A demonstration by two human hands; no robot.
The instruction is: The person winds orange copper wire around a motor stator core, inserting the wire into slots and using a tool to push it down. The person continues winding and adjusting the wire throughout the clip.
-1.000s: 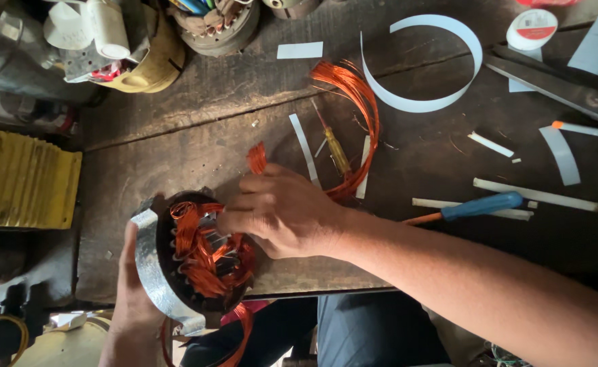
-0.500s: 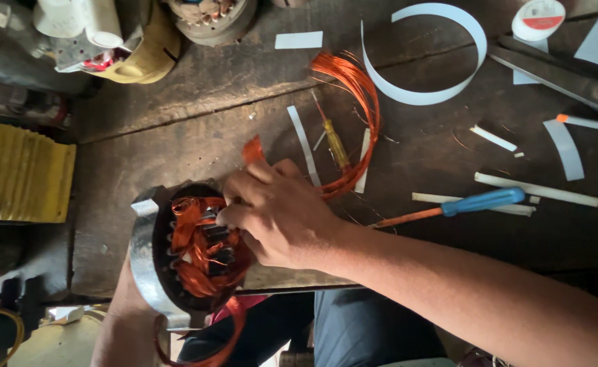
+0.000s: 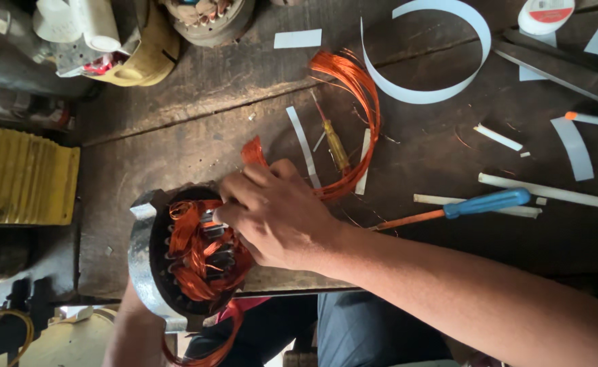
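A round metal motor stator point(image 3: 139, 265) rests tilted on the near edge of the wooden bench point(image 3: 176, 136). Orange copper coils point(image 3: 187, 238) fill its dark slots. My right hand point(image 3: 278, 217) lies over its upper right side, fingertips pinched on a coil at the slots. A strand of the same copper wire runs from under my fingers up to a loose copper loop point(image 3: 356, 81) on the bench. My left hand point(image 3: 136, 319) comes up from below and supports the stator; its fingers are hidden behind the metal ring.
On the bench to the right lie a blue-handled screwdriver point(image 3: 489, 202), a small yellow-handled tool point(image 3: 336, 146), white paper strips point(image 3: 441, 92) and a tape roll point(image 3: 547, 13). A yellow ribbed block point(image 3: 20, 177) sits left. Another stator point(image 3: 207, 17) stands at the top.
My right hand has shifted a little up along the stator's rim, still on the coils. My left hand has slid further behind the stator. The view has drifted slightly.
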